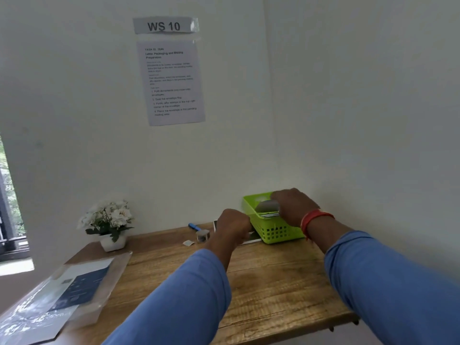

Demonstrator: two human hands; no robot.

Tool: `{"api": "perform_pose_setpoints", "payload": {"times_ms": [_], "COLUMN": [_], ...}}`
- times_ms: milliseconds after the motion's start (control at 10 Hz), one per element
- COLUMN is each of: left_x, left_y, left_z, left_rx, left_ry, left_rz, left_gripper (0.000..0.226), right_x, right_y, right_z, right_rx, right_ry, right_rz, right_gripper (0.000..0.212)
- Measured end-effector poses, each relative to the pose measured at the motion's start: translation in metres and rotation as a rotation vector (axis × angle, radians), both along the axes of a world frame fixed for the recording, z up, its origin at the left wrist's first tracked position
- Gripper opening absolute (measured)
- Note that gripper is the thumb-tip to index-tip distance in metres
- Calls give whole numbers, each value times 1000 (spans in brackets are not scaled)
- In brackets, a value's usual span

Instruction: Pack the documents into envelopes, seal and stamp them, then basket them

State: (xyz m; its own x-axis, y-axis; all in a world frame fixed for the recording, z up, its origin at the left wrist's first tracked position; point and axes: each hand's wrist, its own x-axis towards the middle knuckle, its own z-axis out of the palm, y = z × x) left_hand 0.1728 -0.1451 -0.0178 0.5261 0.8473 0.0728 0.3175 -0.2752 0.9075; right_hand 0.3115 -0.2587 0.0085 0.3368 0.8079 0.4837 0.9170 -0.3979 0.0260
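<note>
Reaching over green basket (271, 231) at back right of wooden table (268, 282), right hand (292, 206) holds grey envelope (267, 205) above others stacked inside; fingers curled over its edge, exact pinch hidden, likely lowering it flat onto pile. Left hand (234, 224) curled in fist just left of basket, against dark booklet (251, 236); cannot tell whether it grips anything, probably steadying. Blue glue stick (194, 226) near, handy for sealing. Bagged documents (69, 292) front left. Flower pot (112, 224) at wall.
</note>
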Motion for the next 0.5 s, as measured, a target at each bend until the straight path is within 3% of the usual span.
{"api": "perform_pose_setpoints", "payload": {"times_ms": [200, 300, 500], "left_x": [3, -9, -68], "left_y": [4, -5, -37], "left_z": [-2, 6, 33], "left_rx": [114, 274, 617], "left_ry": [67, 147, 205], "left_rz": [10, 36, 154], "left_gripper": [31, 36, 50], "right_x": [1, -11, -78], "right_y": [9, 2, -8], "right_z": [-20, -18, 9], "right_rx": [-26, -112, 0], "right_ry": [48, 71, -44], "right_rz": [-174, -110, 110], "right_gripper": [30, 36, 32]}}
